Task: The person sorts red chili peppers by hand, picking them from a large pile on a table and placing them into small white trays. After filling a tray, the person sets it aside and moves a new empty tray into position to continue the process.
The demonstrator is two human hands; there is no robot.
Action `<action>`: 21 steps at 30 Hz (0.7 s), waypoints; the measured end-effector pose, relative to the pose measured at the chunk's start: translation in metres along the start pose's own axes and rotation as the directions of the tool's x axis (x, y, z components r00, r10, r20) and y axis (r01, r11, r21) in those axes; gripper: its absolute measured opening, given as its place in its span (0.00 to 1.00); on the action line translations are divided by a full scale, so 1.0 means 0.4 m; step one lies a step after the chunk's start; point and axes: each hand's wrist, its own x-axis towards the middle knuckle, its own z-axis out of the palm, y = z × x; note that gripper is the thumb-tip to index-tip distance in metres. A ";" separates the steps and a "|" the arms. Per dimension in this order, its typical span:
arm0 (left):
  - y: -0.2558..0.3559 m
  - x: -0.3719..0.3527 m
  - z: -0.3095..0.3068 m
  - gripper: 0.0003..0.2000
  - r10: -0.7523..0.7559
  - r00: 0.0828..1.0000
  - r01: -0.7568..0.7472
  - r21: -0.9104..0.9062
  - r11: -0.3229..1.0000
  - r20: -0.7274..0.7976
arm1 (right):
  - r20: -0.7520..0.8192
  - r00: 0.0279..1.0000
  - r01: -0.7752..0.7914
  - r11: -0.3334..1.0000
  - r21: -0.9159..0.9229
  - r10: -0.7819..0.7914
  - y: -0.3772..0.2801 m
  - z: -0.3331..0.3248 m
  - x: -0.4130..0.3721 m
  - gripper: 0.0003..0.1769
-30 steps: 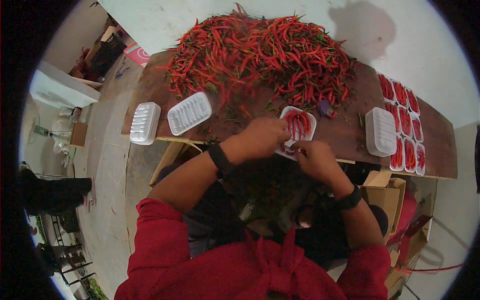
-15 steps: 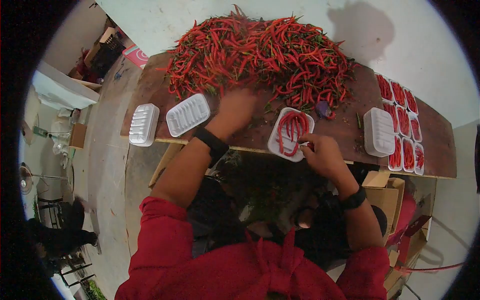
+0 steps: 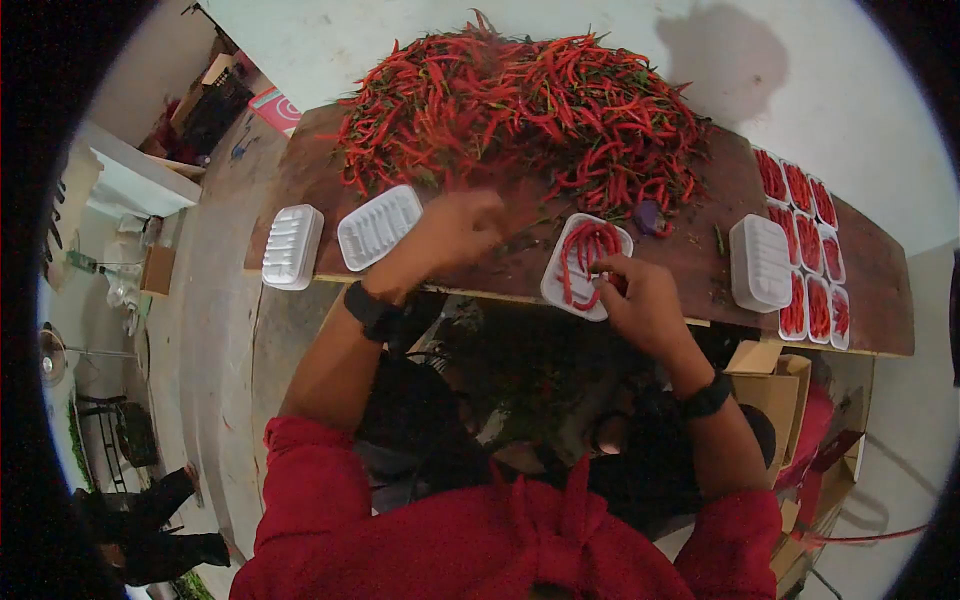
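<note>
In the head view, a white ribbed foam tray (image 3: 552, 291) at the table's front edge holds several red chili peppers (image 3: 583, 243). My right hand (image 3: 640, 305) is at the tray's right side, its thumb and fingers pinched on a chili pepper mostly hidden by the hand. My left hand (image 3: 462, 228) hovers left of the tray, in front of a large heap of red chilies with green stems (image 3: 530, 110). Its fingers are curled in and slightly blurred; whatever they may hold does not show clearly.
Left on the brown table (image 3: 330, 180) lie a foam tray (image 3: 378, 228) and a stack of upturned trays (image 3: 292, 247). Another stack (image 3: 760, 264) stands right, beside rows of chili-filled trays (image 3: 808, 240). A purple object (image 3: 648, 217) lies by the heap. Cardboard boxes (image 3: 770, 385) sit below.
My left hand has drawn back from the heap toward the table's front edge. My right hand has shifted slightly up over the tray's edge. A dark-clothed person at lower left has moved.
</note>
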 end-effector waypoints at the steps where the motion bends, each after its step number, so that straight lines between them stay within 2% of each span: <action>1: 0.012 -0.012 0.003 0.10 0.010 0.993 -0.003 -0.061 0.998 0.118 | 0.002 1.000 0.002 1.000 -0.001 -0.002 -0.013 0.000 -0.002 0.13; 2: 0.026 -0.024 0.006 0.10 0.009 0.993 -0.002 -0.062 0.998 0.116 | 0.031 0.999 -0.026 1.000 0.009 0.026 -0.027 -0.001 -0.005 0.13; 4: 0.052 -0.047 0.018 0.10 0.090 0.958 -0.045 -0.168 0.985 0.270 | 0.063 0.997 -0.053 0.998 0.017 0.052 -0.040 0.011 -0.013 0.13; 5: 0.059 -0.053 0.027 0.10 0.090 0.959 -0.045 -0.169 0.985 0.270 | 0.069 0.998 0.007 0.999 0.039 -0.010 -0.039 0.022 -0.018 0.13; 7: 0.081 -0.063 0.039 0.11 0.258 0.885 -0.153 -0.281 0.948 0.389 | 0.075 0.995 0.067 0.996 0.059 -0.071 -0.038 0.039 -0.028 0.13; 9: 0.096 -0.075 0.042 0.09 0.277 0.876 -0.146 -0.331 0.932 0.394 | 0.190 0.962 0.195 0.980 0.027 -0.197 -0.040 0.049 -0.039 0.13; 10: 0.093 -0.076 0.048 0.08 0.305 0.856 -0.191 -0.291 0.937 0.419 | 0.191 0.962 0.194 0.981 0.026 -0.195 -0.042 0.051 -0.044 0.13; 12: 0.090 -0.078 0.057 0.07 0.329 0.833 -0.236 -0.253 0.938 0.444 | 0.299 0.942 0.149 0.989 0.022 -0.149 -0.045 0.052 -0.052 0.12; 19: 0.081 -0.086 0.096 0.08 0.387 0.816 -0.265 -0.317 0.911 0.429 | 0.360 0.930 0.089 0.996 -0.012 -0.079 -0.034 0.062 -0.064 0.11; 21: 0.084 -0.088 0.103 0.08 0.383 0.809 -0.255 -0.322 0.912 0.445 | 0.442 0.896 0.050 0.999 0.010 -0.049 -0.038 0.061 -0.071 0.12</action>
